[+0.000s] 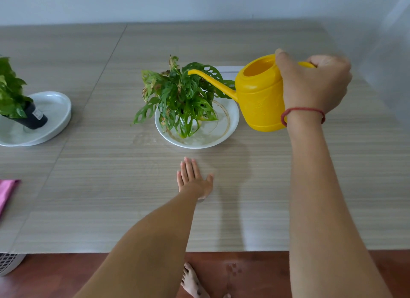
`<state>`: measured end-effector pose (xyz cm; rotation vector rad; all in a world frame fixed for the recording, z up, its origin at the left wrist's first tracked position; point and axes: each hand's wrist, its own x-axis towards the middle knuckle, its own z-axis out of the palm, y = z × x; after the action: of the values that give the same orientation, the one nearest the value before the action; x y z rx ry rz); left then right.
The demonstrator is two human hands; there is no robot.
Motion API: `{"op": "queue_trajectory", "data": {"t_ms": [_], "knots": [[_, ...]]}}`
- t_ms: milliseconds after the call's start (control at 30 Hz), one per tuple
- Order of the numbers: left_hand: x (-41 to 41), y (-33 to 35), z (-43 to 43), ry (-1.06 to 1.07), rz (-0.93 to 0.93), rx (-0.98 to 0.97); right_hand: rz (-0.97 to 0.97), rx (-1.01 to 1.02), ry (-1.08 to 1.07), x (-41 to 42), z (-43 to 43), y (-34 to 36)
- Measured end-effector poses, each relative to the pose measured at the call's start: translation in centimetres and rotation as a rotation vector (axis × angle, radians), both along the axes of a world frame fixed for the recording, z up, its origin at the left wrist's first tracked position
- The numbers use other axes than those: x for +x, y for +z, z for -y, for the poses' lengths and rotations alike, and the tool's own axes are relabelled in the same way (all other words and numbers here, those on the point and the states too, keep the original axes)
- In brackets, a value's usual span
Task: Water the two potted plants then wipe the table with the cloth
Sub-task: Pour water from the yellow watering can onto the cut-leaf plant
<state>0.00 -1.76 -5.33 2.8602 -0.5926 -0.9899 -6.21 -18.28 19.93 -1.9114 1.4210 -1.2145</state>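
Note:
A yellow watering can (258, 95) hangs above the table at the right, gripped at its handle by my right hand (315, 84). Its long spout reaches left over the holey-leaved plant (179, 97), which stands in a white dish (226, 124) at the table's middle. A second plant (11, 91) in a black pot (34, 117) leans in a white oval tray (55, 111) at the far left. My left hand (194, 179) lies flat and open on the table in front of the middle dish. A pink cloth (6, 192) shows at the left edge.
The wood-grain table (111, 186) runs back to a pale wall. A faint wet patch (142, 140) lies left of the white dish. Below the front edge are a red-brown floor with water drops (233, 269), my bare foot (193, 280) and a white mesh basket (8, 262).

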Motion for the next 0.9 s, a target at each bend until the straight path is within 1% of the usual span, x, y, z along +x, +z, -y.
{"op": "queue_trajectory", "data": {"t_ms": [167, 400, 667, 900], "knots": [[0.0, 0.0, 0.0, 0.003, 0.005, 0.009, 0.000, 0.000, -0.039, -0.8, 0.5, -0.6], [0.0, 0.1, 0.2, 0.012, -0.001, 0.011, 0.048, 0.013, -0.059, 0.1, 0.5, -0.5], [-0.1, 0.2, 0.2, 0.016, -0.002, 0.016, 0.105, -0.004, 0.002, 1.0, 0.2, 0.1], [-0.1, 0.2, 0.2, 0.013, 0.006, 0.019, 0.113, -0.003, 0.039, 0.5, 0.2, -0.5]]}}
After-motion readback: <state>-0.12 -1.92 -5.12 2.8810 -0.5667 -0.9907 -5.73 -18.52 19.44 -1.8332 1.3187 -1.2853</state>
